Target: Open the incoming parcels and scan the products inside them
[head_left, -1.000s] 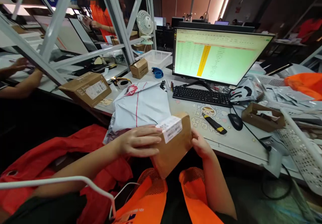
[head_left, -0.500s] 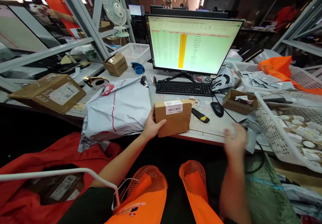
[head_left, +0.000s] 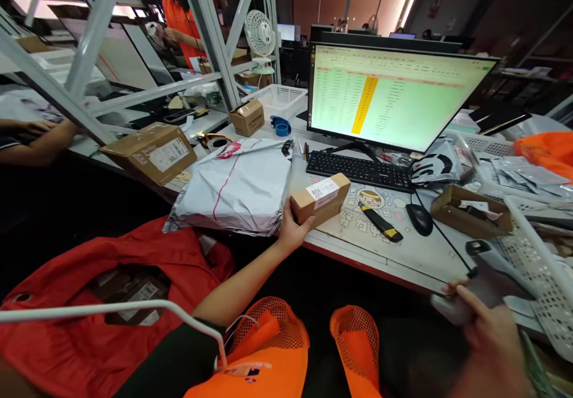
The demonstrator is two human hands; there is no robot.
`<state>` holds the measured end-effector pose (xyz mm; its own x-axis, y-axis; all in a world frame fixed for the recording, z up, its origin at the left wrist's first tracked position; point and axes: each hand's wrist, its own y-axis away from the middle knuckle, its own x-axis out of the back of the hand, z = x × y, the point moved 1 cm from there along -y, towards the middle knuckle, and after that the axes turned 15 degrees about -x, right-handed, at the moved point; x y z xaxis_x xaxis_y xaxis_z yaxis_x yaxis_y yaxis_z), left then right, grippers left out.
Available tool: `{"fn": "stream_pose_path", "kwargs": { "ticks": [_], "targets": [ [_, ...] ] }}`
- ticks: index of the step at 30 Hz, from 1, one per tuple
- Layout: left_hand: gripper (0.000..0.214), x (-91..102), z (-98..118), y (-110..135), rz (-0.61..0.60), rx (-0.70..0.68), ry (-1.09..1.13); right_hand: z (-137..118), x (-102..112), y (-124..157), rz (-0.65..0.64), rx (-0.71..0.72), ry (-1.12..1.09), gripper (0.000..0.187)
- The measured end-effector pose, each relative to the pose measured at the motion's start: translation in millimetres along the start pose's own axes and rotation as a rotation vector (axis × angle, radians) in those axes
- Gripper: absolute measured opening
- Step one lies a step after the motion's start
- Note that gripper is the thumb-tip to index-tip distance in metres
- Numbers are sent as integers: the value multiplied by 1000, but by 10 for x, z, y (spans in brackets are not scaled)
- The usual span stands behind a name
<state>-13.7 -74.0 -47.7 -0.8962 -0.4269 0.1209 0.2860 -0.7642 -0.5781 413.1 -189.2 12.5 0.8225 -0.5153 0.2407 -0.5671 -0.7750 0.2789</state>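
My left hand [head_left: 293,229] grips a small cardboard box [head_left: 320,198] by its near end, holding it over the desk's front edge [head_left: 367,253]. A white barcode label faces up on the box. My right hand [head_left: 486,326] is low at the right and wraps the handle of a grey barcode scanner [head_left: 481,270], whose cable runs up across the desk. The scanner head sits just past the desk edge, well to the right of the box.
A grey poly mailer [head_left: 242,184] lies left of the box; a larger carton [head_left: 150,152] sits farther left. Keyboard [head_left: 360,170], monitor [head_left: 394,96], mouse [head_left: 419,218], yellow-black cutter [head_left: 380,221], open tray box [head_left: 470,210] and white basket [head_left: 537,267] crowd the desk. A red sack [head_left: 89,302] lies below left.
My right hand let go of the box, swung down to the right and took hold of the scanner. My left hand alone now holds the box, turned label-up over the desk edge.
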Motion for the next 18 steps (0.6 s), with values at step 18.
{"fn": "stream_pose_path", "kwargs": {
  "ticks": [18],
  "targets": [
    [76, -44, -89, -26, -150, 80, 22, -88, -220, -127, 51, -227, 147, 54]
  ]
}}
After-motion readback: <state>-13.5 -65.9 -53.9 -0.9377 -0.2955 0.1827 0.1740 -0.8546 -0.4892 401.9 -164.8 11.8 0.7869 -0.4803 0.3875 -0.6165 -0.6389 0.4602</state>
